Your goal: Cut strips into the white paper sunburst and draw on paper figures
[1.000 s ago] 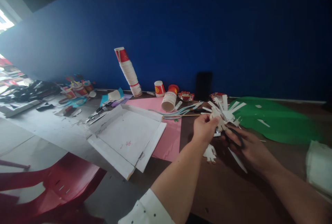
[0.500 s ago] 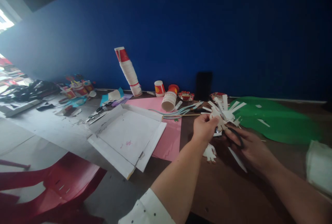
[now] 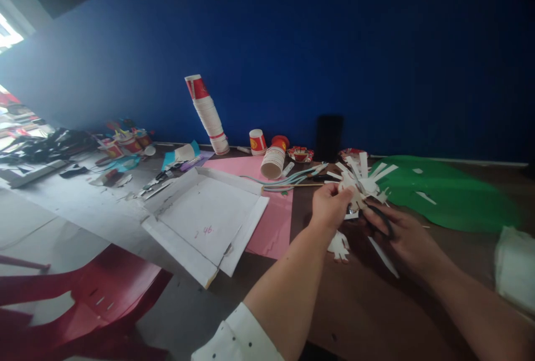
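Note:
Between thumb and fingers, my left hand (image 3: 331, 205) pinches a white paper cup cutout (image 3: 358, 199), whose wall is cut into strips that fan outward. My right hand (image 3: 403, 234) is wrapped round the black-handled scissors (image 3: 381, 219), and the blades lie against the cutout, partly hidden by it. Below my hands, a small white paper cutout (image 3: 339, 246) with notched edges rests on the dark table. A narrow white paper strip (image 3: 383, 257) lies beneath my right hand.
Left of my hands lie a shallow white cardboard box lid (image 3: 209, 205) and pink paper (image 3: 278, 219). Behind stand a tall leaning stack of paper cups (image 3: 208, 118) and a black phone (image 3: 329, 137) against the blue wall. Green paper (image 3: 451, 196) lies right; a red chair (image 3: 108, 294) is front left.
Almost nothing differs. Both hands keep their grip on the cutout and scissors in nearly the same place, and the view has shifted very slightly.

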Demonstrator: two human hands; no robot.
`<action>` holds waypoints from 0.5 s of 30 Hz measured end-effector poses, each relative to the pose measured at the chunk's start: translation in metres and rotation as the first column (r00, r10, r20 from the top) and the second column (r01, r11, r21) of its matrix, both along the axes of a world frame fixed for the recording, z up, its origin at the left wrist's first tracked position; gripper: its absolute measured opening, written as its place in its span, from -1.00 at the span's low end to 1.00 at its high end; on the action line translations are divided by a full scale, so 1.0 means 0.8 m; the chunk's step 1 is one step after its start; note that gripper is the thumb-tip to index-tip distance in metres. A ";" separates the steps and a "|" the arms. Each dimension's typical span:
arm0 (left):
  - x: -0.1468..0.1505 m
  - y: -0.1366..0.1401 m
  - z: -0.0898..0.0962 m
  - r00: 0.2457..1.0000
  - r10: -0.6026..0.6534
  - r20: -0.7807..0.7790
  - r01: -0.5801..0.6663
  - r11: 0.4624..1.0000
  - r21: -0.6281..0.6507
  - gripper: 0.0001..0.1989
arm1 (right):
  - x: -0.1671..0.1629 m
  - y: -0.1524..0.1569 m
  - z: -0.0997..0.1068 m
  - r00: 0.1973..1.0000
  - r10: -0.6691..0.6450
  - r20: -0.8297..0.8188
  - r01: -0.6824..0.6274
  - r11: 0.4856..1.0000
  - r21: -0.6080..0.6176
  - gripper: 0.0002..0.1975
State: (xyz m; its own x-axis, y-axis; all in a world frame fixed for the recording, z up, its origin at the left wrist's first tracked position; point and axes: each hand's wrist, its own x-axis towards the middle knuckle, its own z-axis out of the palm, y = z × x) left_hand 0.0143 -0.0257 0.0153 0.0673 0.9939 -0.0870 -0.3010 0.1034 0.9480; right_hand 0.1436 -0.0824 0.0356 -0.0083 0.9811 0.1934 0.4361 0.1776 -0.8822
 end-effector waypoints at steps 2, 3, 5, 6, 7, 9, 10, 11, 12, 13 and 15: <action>0.000 0.000 -0.001 1.000 -0.002 -0.010 0.002 1.000 -0.006 -0.76 | 0.000 0.000 0.002 1.000 0.004 -0.014 -0.004 1.000 -0.009 -0.73; 0.000 0.001 -0.002 1.000 0.000 -0.019 0.000 1.000 -0.004 -0.77 | -0.001 0.000 0.003 1.000 0.008 -0.025 -0.008 1.000 -0.015 -0.74; 0.000 0.001 -0.003 0.999 0.003 -0.036 -0.003 1.000 0.006 -0.79 | -0.001 0.000 0.003 0.999 0.013 -0.049 -0.014 1.000 -0.023 -0.76; 0.000 0.002 -0.003 0.999 0.003 -0.041 -0.003 1.000 0.010 -0.80 | -0.001 -0.001 0.003 0.998 0.017 -0.057 -0.018 1.000 -0.025 -0.76; 0.000 0.002 -0.004 0.999 0.003 -0.042 -0.002 1.000 0.012 -0.80 | -0.001 -0.001 0.003 0.998 0.020 -0.062 -0.021 1.000 -0.023 -0.76; 0.000 0.002 -0.003 0.999 0.002 -0.038 -0.002 1.000 0.009 -0.79 | -0.002 -0.001 0.003 0.998 0.014 -0.055 -0.015 1.000 -0.013 -0.74; -0.001 0.002 -0.003 0.999 0.002 -0.038 -0.002 1.000 0.008 -0.78 | -0.002 -0.001 0.004 0.999 0.011 -0.047 -0.012 1.000 -0.013 -0.74; -0.001 0.001 -0.002 0.999 0.002 -0.037 -0.002 1.000 0.007 -0.77 | -0.003 -0.001 0.004 0.999 0.007 -0.042 -0.007 1.000 -0.019 -0.73; -0.001 0.001 -0.002 0.999 0.000 -0.035 0.000 1.000 0.005 -0.76 | -0.003 -0.001 0.004 0.999 0.001 -0.044 -0.003 0.999 -0.033 -0.73; -0.001 0.001 -0.001 1.000 -0.003 -0.031 0.003 1.000 0.006 -0.76 | -0.003 -0.001 0.004 0.999 -0.001 -0.049 -0.002 0.999 -0.054 -0.73; -0.001 0.000 -0.001 1.000 -0.012 -0.022 0.012 1.000 0.006 -0.78 | -0.002 -0.001 0.001 0.998 -0.007 -0.068 0.002 0.997 -0.082 -0.73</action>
State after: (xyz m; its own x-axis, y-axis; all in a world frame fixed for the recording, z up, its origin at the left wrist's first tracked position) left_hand 0.0133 -0.0253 0.0146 0.0775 0.9936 -0.0825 -0.2790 0.1011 0.9550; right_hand 0.1419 -0.0828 0.0361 0.0068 0.9936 0.1129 0.3747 0.1022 -0.9215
